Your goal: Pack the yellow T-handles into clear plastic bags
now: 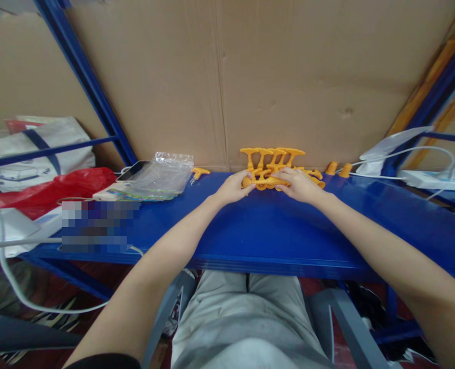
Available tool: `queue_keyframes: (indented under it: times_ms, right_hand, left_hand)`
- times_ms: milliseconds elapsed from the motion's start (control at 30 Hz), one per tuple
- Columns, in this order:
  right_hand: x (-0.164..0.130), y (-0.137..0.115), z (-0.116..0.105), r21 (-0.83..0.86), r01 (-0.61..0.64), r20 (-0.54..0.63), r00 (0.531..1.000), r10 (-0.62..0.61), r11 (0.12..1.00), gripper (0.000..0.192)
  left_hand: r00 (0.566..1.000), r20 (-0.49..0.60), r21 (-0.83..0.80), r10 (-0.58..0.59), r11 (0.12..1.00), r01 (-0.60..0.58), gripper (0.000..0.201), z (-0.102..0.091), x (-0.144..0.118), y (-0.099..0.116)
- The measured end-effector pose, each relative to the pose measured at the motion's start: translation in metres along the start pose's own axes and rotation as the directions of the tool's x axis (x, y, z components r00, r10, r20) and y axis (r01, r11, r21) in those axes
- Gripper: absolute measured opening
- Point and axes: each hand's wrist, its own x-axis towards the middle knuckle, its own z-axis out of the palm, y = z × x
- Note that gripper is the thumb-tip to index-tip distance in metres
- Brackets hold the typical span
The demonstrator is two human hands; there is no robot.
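A cluster of orange plastic T-shaped parts (272, 160) stands at the back of the blue shelf (258, 230), against the cardboard wall. My left hand (233, 187) grips the left end of the cluster's lower pieces. My right hand (298, 184) holds the right side of the same cluster, fingers curled over it. Both arms stretch forward over the shelf. One loose orange part (199, 173) lies to the left, and two small orange cones (338, 169) stand to the right.
A clear plastic bag (162, 174) lies over a phone (133, 170) at left, beside a red bag (46, 192) and white bags. White cables and a power strip (431, 178) sit at right. Blue rack posts frame the cardboard wall (250, 77).
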Motion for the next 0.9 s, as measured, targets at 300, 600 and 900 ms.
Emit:
queue_keyframes:
  times_ms: [300, 600, 900]
  right_hand:
    - [0.0, -0.003, 0.01, 0.134, 0.022, -0.063, 0.998, -0.013, 0.991, 0.035]
    - [0.001, -0.006, 0.01, 0.201, -0.002, -0.07, 0.997, 0.016, 0.98, 0.036]
    - [0.005, 0.0, 0.003, 0.436, -0.158, -0.004, 0.984, 0.178, 0.886, 0.047]
  left_hand:
    - [0.993, -0.104, 0.05, -0.055, 0.997, 0.06, 0.018, 0.0, -0.001, 0.006]
    - [0.988, -0.082, -0.128, -0.134, 0.984, 0.123, 0.02, 0.002, -0.002, 0.006]
    - [0.988, -0.111, 0.03, -0.112, 0.993, 0.116, 0.021, 0.0, -0.001, -0.001]
